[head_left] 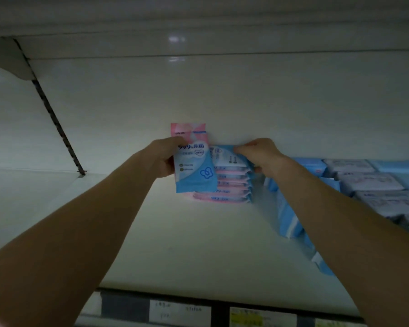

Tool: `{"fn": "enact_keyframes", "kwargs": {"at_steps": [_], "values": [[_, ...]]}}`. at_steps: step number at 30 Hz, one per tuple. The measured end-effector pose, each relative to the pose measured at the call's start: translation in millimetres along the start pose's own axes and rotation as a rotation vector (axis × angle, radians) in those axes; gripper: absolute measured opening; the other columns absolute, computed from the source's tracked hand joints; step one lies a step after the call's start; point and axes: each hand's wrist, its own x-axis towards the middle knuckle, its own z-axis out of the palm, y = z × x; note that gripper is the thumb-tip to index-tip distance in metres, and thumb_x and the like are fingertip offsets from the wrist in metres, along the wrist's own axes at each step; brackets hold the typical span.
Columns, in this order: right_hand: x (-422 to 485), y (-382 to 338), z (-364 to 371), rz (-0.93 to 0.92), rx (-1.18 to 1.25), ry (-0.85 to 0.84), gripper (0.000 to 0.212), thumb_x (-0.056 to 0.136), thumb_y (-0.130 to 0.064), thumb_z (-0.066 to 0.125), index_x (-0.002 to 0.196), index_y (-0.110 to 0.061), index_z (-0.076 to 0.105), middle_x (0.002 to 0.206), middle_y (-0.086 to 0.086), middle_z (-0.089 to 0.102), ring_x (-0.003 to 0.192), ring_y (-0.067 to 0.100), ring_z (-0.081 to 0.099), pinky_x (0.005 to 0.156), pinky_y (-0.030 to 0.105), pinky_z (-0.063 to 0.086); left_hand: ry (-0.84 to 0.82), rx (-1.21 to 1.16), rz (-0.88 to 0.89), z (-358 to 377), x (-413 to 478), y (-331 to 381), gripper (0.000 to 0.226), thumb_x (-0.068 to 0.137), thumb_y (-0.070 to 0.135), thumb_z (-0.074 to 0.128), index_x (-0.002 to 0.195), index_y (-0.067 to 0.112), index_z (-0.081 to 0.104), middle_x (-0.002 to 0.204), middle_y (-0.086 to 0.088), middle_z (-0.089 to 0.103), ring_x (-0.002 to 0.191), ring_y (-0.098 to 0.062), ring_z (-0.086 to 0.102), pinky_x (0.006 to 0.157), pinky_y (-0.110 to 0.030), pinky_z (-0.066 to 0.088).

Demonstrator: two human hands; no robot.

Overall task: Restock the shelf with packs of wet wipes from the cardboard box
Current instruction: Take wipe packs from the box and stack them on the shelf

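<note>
Both my arms reach deep onto a white shelf [187, 244]. My left hand [165, 156] holds a blue and white wet wipes pack [194, 168] upright in front of a pink pack [187, 132] that stands against the back wall. My right hand [257, 153] pinches the top blue pack [227, 156] of a stack of pink and blue wipes packs [232, 187] lying flat on the shelf. The two held packs touch each other. The cardboard box is out of view.
Rows of blue and white packs [368, 180] fill the shelf's right side, some partly hidden behind my right forearm. A slotted upright [54, 119] runs down the left rear corner. Price labels [180, 312] line the shelf's front edge. Another shelf hangs overhead.
</note>
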Motion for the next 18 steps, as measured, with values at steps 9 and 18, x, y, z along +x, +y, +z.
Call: {"fn": "enact_keyframes", "kwargs": {"at_steps": [9,18], "values": [[-12.4,-0.6,-1.4,-0.041,-0.111,-0.093,0.036,0.081,-0.012,0.073,0.115,-0.007,0.062,0.094,0.010,0.060,0.081,0.021,0.056,0.062,0.031,0.049,0.029,0.207,0.019,4.9,-7.2,3.8,0.010,0.090,0.019,0.063,0.089,0.010,0.060,0.088,-0.011,0.069,0.078,-0.025,0.066,0.080,-0.042,0.055],[-16.7,-9.9,-10.3,-0.215,-0.212,0.073,0.018,0.082,-0.012,0.068,0.096,-0.002,0.072,0.089,0.005,0.063,0.087,0.020,0.059,0.082,0.031,0.050,-0.033,0.034,0.064,10.5,-23.9,14.9,0.006,0.091,0.011,0.060,0.087,0.008,0.058,0.078,-0.012,0.070,0.075,-0.026,0.066,0.073,-0.041,0.054]]}}
